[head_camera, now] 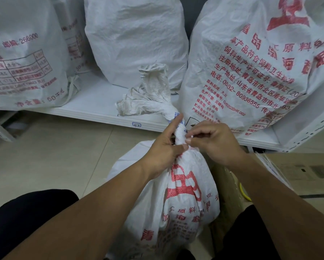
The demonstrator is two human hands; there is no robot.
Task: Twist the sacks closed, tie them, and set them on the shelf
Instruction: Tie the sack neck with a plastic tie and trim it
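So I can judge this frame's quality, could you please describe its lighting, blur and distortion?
Head view: light soft and even, no glare; the wide lens bows the shelf edge and stretches the forearms; the left hand gripping the sack neck and the right hand pinching a white tie are sharp; print on the far-left sack looks slightly soft.

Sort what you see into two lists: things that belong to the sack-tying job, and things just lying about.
Job: sack, twisted neck, white tie, left hand, right hand, shelf.
Lying about: cardboard box, shelf-edge label.
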